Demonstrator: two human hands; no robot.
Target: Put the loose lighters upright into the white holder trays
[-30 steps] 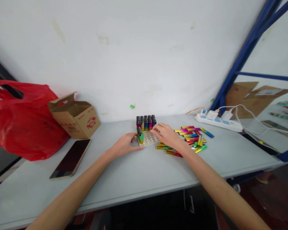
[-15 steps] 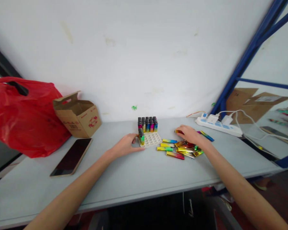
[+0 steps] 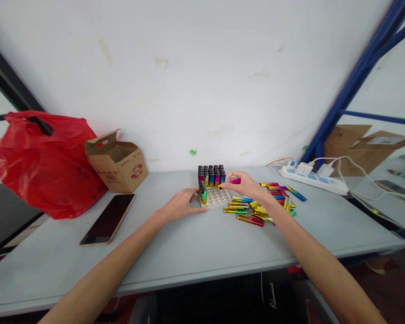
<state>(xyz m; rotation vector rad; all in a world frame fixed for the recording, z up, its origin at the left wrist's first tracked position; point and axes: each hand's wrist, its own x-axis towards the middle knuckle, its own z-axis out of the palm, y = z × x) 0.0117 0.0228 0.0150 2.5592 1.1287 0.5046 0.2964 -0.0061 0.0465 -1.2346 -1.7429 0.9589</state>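
Observation:
A white tray (image 3: 219, 198) with rows of round pockets lies on the table. A short row of lighters (image 3: 203, 196), green and gold in front, stands upright along its left side. My left hand (image 3: 181, 205) is at that side, fingers by the far end and thumb at the near corner, holding the tray steady. Over the tray's right part, my right hand (image 3: 245, 185) pinches a lighter (image 3: 235, 180), magenta and gold, tilted, partly hidden by the fingers. Just behind the tray stands a block of upright lighters (image 3: 212, 175) with black tops.
Loose shiny lighters (image 3: 250, 219) lie in a pile to the right, below my right forearm. A power strip (image 3: 313, 180) with chargers sits farther right. On the left are a phone (image 3: 108, 219), an opened cardboard box (image 3: 118, 164) and a red plastic bag (image 3: 50, 166).
My right hand has moved left from the pile to above the tray, now with a lighter in its fingers. My left hand stays by the tray. The view has shifted slightly.

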